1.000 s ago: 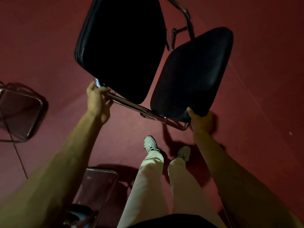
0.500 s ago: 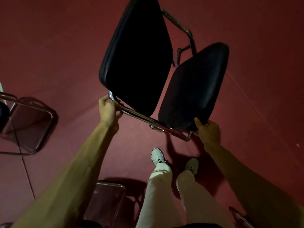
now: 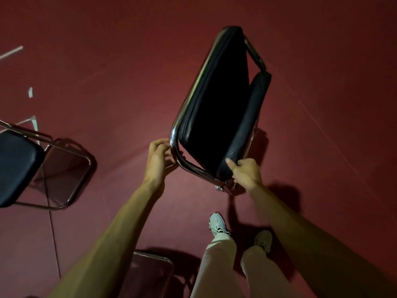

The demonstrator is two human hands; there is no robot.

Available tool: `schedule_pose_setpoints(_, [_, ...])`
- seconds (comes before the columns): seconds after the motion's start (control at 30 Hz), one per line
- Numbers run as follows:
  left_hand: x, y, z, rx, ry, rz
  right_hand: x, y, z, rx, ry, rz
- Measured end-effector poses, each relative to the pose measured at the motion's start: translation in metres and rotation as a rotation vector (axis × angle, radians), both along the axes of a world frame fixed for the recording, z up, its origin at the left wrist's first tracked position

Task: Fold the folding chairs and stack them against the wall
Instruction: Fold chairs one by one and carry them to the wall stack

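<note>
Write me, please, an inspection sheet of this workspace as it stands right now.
Surface: dark red floor with faint seam lines.
Job's things: held chair, its black pads nearly closed together in a chrome frame; open chair standing at left; another chrome frame, likely a chair's, at the bottom edge.
Clutter: white scraps on the floor, far left.
Grippers: left hand curls on the held chair's frame corner; right hand grips its seat pad edge, thumb on the cushion.
Cables: nothing seen.
Surroundings: the person's white shoes and pale trousers.
</note>
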State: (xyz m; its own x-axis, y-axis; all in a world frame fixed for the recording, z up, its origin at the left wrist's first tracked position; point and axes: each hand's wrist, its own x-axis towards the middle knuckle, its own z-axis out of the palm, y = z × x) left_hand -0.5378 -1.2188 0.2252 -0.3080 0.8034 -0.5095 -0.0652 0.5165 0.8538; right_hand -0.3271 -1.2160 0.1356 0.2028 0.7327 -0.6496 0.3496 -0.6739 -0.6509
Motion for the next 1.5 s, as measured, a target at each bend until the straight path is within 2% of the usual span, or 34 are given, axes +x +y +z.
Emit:
schedule_pose_setpoints(0.13, [-0.016, 0.038, -0.005, -0.061, 0.089, -0.120, 0.014, 0.001, 0.007, -0.054, -0.205, 0.159])
schedule_pose_setpoints(0.27, [-0.027, 0.061, -0.015, -0.168, -0.108, -0.073, 0.026, 0.000, -0.003, 0.035, -0.134, 0.127])
schedule_pose_setpoints(0.4, [-0.041, 0.068, -0.019, -0.158, -0.067, 0.071, 0.019, 0.004, -0.006, 0.039, -0.049, 0.132])
schedule_pose_setpoints(0.5, [-0.045, 0.069, -0.018, -0.127, -0.087, 0.045, 0.006, 0.008, -0.017, 0.069, 0.045, 0.063])
schedule_pose_setpoints(0.6, [-0.042, 0.065, -0.015, -0.067, -0.075, -0.011, -0.005, 0.015, -0.034, 0.079, 0.038, 0.083])
schedule_pose_setpoints(0.73, [-0.037, 0.071, -0.009, 0.018, 0.062, -0.169, -0.030, 0.027, -0.012, 0.067, -0.044, 0.133])
schedule_pose_setpoints(0.9, [-0.032, 0.085, -0.011, 0.070, 0.055, -0.041, -0.038, 0.033, -0.012, 0.044, -0.071, 0.217])
schedule_pose_setpoints(1.13, [-0.030, 0.094, -0.003, 0.063, 0.005, -0.145, -0.045, 0.058, -0.005, 0.053, -0.222, 0.295])
schedule_pose_setpoints(1.3, [-0.007, 0.119, 0.017, 0.076, -0.050, -0.163, -0.028, 0.088, 0.010, 0.014, -0.202, 0.245])
schedule_pose_setpoints(1.5, [0.049, 0.157, 0.027, 0.123, 0.074, 0.009, 0.016, 0.136, 0.025, 0.044, -0.145, 0.226])
